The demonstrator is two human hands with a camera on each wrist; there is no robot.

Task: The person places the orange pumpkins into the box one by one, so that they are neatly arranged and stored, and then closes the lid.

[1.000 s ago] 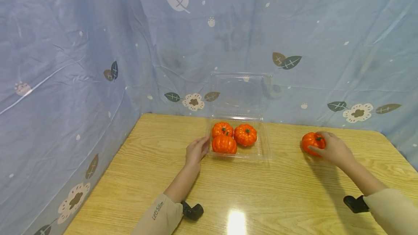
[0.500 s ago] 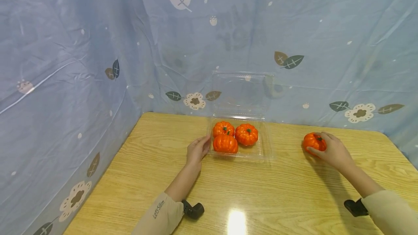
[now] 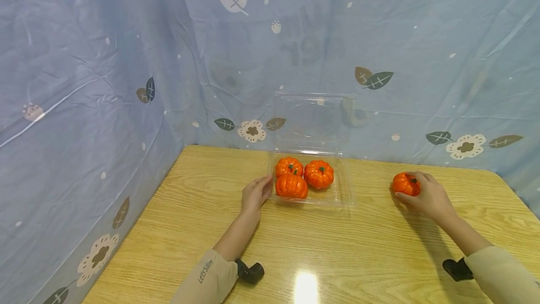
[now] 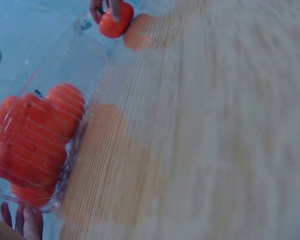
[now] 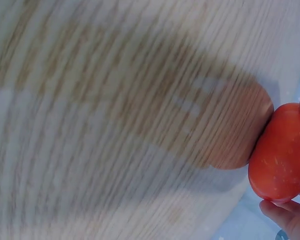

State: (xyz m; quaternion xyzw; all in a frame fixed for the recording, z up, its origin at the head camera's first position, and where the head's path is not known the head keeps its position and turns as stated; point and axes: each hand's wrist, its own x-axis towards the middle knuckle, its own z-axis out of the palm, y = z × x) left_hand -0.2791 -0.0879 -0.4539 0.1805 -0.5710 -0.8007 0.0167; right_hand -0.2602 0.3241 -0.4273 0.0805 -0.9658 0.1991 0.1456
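Note:
An open clear plastic clamshell container (image 3: 331, 197) lies on the table with its lid (image 3: 310, 116) raised against the cloth. Inside are three small orange toy pumpkins: one at the back left (image 3: 287, 167), one at the right (image 3: 318, 175), and one at the front left (image 3: 291, 186) tipped on its side. My left hand (image 3: 254, 195) rests with its fingertips on the container's left wall, several of them showing at its end in the left wrist view. Off to the right, my right hand (image 3: 432, 198) grips another orange pumpkin (image 3: 402, 184) between thumb and fingers, low at the tabletop.
The wooden table (image 3: 329, 243) carries a bright light reflection near its front. A blue patterned cloth (image 3: 401, 27) hangs behind it and along the left side. Black devices are strapped at the left wrist (image 3: 251, 273) and right wrist (image 3: 457, 270).
The right thumb and fingers have drawn slightly closer round the far-right pumpkin. The left hand stays at the container, and the head view has shifted a little.

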